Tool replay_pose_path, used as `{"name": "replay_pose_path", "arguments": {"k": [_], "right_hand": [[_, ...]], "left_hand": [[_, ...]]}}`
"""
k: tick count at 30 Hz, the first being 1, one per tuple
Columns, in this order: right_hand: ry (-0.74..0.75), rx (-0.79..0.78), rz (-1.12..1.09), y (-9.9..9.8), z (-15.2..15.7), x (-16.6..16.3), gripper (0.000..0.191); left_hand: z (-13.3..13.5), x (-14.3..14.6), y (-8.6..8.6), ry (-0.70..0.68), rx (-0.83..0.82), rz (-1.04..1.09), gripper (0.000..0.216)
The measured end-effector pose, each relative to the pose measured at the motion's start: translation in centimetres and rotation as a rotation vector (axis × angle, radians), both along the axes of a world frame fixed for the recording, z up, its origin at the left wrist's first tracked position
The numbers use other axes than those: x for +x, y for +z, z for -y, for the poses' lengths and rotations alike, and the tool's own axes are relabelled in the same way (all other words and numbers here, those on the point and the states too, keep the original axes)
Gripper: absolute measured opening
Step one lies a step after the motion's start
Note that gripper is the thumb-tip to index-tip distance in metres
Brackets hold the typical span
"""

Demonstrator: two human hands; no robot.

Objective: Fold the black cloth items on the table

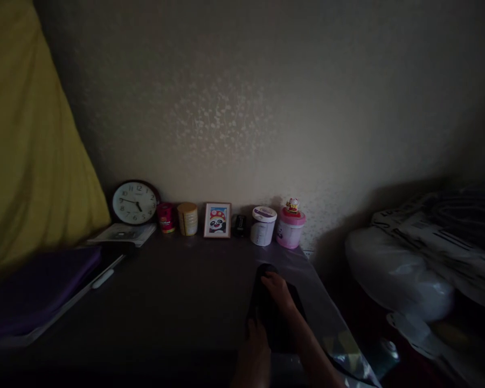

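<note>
A black object (281,328) lies near the right edge of the dark table; the dim light hides what kind of thing it is. Its far end is rounded, and a flat dark part spreads out to the right. My right hand (278,291) rests over its upper part with the fingers bent around it. Lower down, my left hand (257,339) grips its near left side, thumb pointing forward; the other fingers are hidden in shadow.
Along the wall stand a round clock (134,202), a red can (166,217), a yellow-lidded canister (187,220), a framed panda picture (217,220), a white tub (263,226) and a pink tub (290,230). Purple cloth (40,291) lies left; plastic-wrapped bundles (400,269) sit right.
</note>
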State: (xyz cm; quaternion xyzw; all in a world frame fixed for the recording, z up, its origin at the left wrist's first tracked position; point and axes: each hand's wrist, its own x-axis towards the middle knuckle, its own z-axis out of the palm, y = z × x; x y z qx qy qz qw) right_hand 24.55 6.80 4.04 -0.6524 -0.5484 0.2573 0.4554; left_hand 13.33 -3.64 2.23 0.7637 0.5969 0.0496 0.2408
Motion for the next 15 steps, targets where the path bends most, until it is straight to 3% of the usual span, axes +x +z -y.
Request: {"name": "replay_pose_path", "arguments": {"k": [7,12,15], "right_hand": [[0.074,-0.129,0.301,-0.5,-0.2,-1.1,0.034],[0.157,-0.106,0.361,0.0,0.4,-1.6,0.028],[0.177,-0.096,0.369,0.5,0.7,-1.7,0.025]], "left_hand": [[0.2,-1.2,0.3,-0.005,0.020,0.097,0.061],[0.8,-2.2,-1.0,0.017,0.133,0.048,0.059],[0.8,-2.5,-0.3,0.026,0.167,0.035,0.066]]}}
